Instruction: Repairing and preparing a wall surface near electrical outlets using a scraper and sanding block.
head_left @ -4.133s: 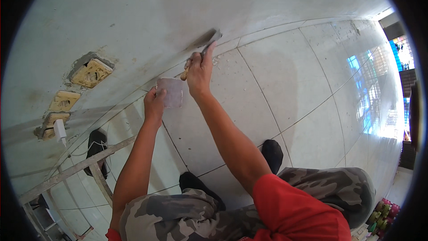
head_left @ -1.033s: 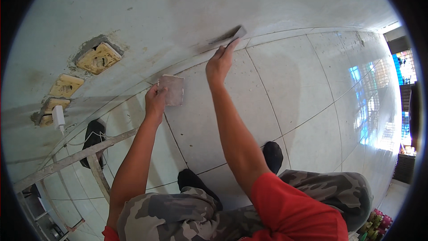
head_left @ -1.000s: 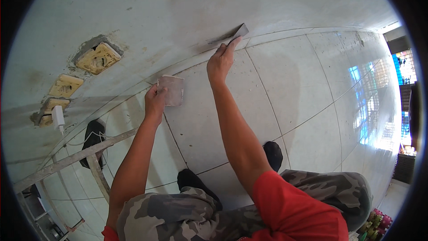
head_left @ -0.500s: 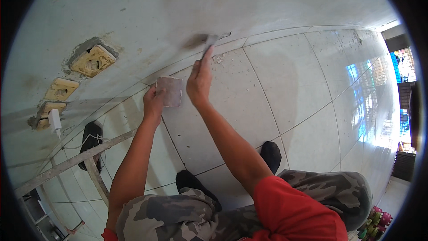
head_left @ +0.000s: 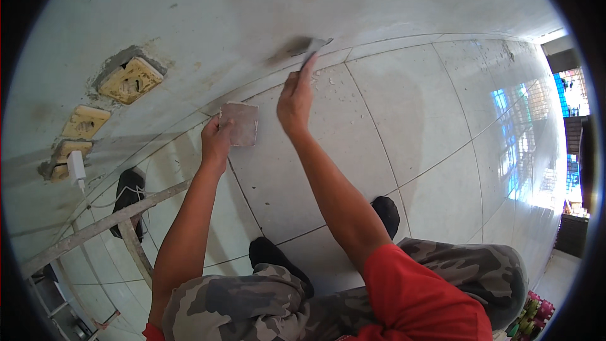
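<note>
With my right hand (head_left: 295,104) I grip a putty knife (head_left: 314,48), its blade against the white wall (head_left: 252,19) just above the baseboard tiles (head_left: 379,47). Part of its handle is hidden by my fingers. My left hand (head_left: 216,141) holds a square, grey-brown flat plate (head_left: 242,125) by its left edge, thumb on top. The plate is out over the floor, close to the wall. Small pale flakes (head_left: 332,81) lie on the floor tiles below the knife.
Yellowed wall sockets (head_left: 132,82) are at the left, the lowest with a white charger (head_left: 76,167) plugged in. A metal frame (head_left: 101,230) and a black object (head_left: 128,205) with a cable stand lower left. Both my feet, in black, rest on the tiled floor (head_left: 435,170).
My right hand and the putty knife have moved right and slightly up along the wall. The plate in my left hand has shifted up a little.
</note>
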{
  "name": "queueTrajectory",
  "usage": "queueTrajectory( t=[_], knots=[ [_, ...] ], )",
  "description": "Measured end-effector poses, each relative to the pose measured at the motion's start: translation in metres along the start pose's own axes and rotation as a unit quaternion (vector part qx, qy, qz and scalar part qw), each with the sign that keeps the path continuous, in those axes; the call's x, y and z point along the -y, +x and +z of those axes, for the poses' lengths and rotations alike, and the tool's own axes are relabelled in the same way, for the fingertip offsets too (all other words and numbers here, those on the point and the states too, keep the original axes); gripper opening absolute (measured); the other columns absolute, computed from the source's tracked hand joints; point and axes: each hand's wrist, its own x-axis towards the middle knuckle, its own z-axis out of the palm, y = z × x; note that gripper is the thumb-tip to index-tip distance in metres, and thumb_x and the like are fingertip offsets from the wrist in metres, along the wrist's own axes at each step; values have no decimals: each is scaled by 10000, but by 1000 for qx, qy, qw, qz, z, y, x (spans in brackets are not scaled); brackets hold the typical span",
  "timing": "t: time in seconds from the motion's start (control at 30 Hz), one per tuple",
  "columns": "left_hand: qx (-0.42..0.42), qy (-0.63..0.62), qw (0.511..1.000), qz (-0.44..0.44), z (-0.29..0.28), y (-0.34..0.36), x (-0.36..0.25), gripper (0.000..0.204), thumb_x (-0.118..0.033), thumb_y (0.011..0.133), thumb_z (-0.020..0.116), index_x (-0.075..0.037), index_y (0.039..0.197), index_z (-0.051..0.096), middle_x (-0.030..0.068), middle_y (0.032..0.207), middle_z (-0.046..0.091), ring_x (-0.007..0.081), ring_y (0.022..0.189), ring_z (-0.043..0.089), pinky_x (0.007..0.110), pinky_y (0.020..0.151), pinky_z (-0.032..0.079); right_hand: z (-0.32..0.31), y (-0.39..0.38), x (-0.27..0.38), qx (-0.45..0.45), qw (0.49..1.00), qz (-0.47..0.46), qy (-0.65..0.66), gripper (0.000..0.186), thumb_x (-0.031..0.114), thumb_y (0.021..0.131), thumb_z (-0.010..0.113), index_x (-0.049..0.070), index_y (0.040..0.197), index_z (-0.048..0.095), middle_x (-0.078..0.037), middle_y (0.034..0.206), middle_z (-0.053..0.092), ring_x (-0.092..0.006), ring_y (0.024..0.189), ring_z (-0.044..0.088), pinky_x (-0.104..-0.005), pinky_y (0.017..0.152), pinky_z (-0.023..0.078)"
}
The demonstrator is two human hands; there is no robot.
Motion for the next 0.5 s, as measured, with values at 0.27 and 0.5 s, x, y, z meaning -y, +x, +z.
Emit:
queueTrajectory(
  t=[0.27,0.5],
  knots=[
    [-15,-7,1000,2,-6,-1,0,233,-140,925,591,-15,1118,632,25,995,650,103,888,571,267,820,439,-10,8,20,25,990,96,95,608,63,1011,354,80,1547,67,-25,758,450,-116,646,418,-268,610,431],
    [-22,10,1000,-11,-6,-4,-2,185,-133,923,591,-25,1062,647,18,965,645,98,861,567,271,784,450,1,6,19,19,992,73,104,616,82,1010,360,85,1548,59,-25,731,449,-101,629,432,-258,571,423]
  ],
)
